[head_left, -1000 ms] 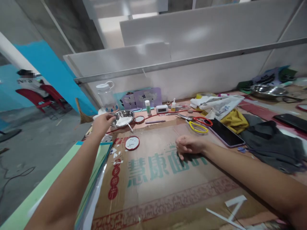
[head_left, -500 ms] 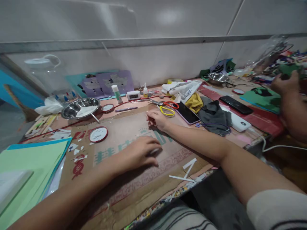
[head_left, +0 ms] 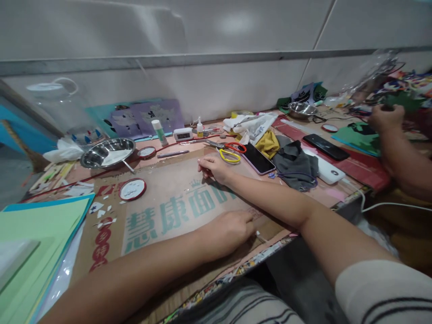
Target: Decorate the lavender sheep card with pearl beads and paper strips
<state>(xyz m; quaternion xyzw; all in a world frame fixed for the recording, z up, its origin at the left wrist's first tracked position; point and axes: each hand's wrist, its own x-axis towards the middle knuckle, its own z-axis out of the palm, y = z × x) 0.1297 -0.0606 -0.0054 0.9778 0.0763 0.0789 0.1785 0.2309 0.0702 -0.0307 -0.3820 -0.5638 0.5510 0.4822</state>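
My left hand (head_left: 229,231) is low over the near edge of the cardboard sheet (head_left: 182,180), its fingers curled down and closed on the white paper strips. Only a small white end of the paper strips (head_left: 257,233) shows by the fingertips; the hand hides the rest. Resting on the sheet farther back, my right hand (head_left: 214,168) has its fingers bent together; what lies in them, if anything, is hidden. Just behind it are scissors (head_left: 231,150) with one red and one yellow handle. A dark-screened phone (head_left: 258,158) is to its right.
A round white-filled lid (head_left: 132,189), paper scraps and green sheets (head_left: 43,229) are at left. Behind stand a steel bowl (head_left: 108,153), a glue stick (head_left: 159,131) and a small clock (head_left: 182,134). Grey cloth (head_left: 293,164) is to the right, and farther right another person's hand (head_left: 386,118).
My left hand has moved right and nearer the table's front edge, and the loose paper strips there are now gathered under its fingers. My right hand stays put; the view has shifted slightly.
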